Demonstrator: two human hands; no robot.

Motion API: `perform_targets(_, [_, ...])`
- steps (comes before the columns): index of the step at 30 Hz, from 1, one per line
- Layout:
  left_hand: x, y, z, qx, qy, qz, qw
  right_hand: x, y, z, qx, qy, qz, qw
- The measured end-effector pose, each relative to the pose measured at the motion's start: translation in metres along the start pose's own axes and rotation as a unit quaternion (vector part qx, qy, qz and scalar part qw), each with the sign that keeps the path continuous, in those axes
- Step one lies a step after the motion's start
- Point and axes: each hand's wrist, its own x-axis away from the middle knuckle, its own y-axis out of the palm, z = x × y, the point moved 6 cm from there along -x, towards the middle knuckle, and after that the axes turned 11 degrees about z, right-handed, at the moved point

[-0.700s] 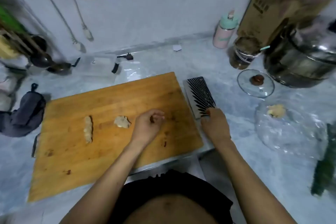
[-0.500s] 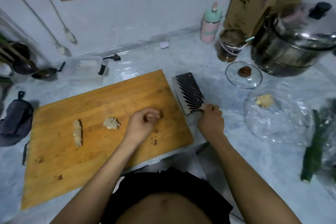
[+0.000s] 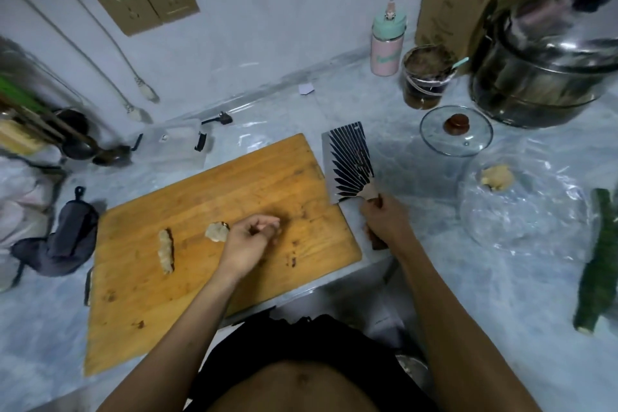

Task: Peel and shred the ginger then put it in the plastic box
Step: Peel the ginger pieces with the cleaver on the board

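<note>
A wooden cutting board (image 3: 187,294) lies on the counter. Two pale peeled ginger pieces rest on it: a long one (image 3: 166,251) and a lumpy one (image 3: 215,231). My left hand (image 3: 249,242) hovers over the board just right of the lumpy piece, fingers curled loosely; I cannot see anything in it. My right hand (image 3: 384,222) grips the wooden handle of a cleaver (image 3: 347,164), whose black-striped blade lies flat on the counter beside the board's right edge. The clear plastic box (image 3: 174,147) with black clips sits behind the board. More ginger (image 3: 496,177) lies in a clear plastic bag at right.
A glass lid (image 3: 456,134), a brown jar (image 3: 424,77), a pink bottle (image 3: 386,43) and a steel pot (image 3: 548,67) stand at the back right. A green cucumber (image 3: 598,264) lies at the far right. A dark pouch (image 3: 63,237) sits left of the board.
My right hand has closed further around the cleaver's handle. My left hand has shifted slightly toward the lumpy ginger piece. The camera view has swung.
</note>
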Motion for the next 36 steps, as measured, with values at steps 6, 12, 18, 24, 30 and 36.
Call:
perform_targets(6, [-0.017, -0.042, -0.023, -0.077, 0.01, 0.101, 0.992, 0.031, 0.021, -0.026, 0.001, -0.109, -0.064, 0.992])
perform_targets(12, [-0.035, -0.075, -0.054, -0.226, 0.038, 0.161, 0.96, 0.044, 0.059, -0.056, 0.154, -0.23, -0.138, 0.951])
perform_targets(18, [-0.034, -0.076, -0.07, -0.267, 0.065, 0.094, 0.957, 0.058, 0.105, -0.067, 0.253, -0.295, -0.196, 0.9])
perform_targets(24, [-0.038, -0.08, -0.085, -0.26, 0.103, 0.105, 0.954, 0.064, 0.153, -0.076, 0.334, -0.346, -0.25, 0.841])
perform_targets(30, [-0.048, -0.091, -0.094, -0.258, 0.146, 0.16, 0.941, 0.068, 0.187, -0.085, 0.383, -0.382, -0.269, 0.797])
perform_targets(36, [-0.047, -0.088, -0.088, -0.306, 0.266, 0.132, 0.905, 0.065, 0.201, -0.085, 0.413, -0.307, -0.321, 0.795])
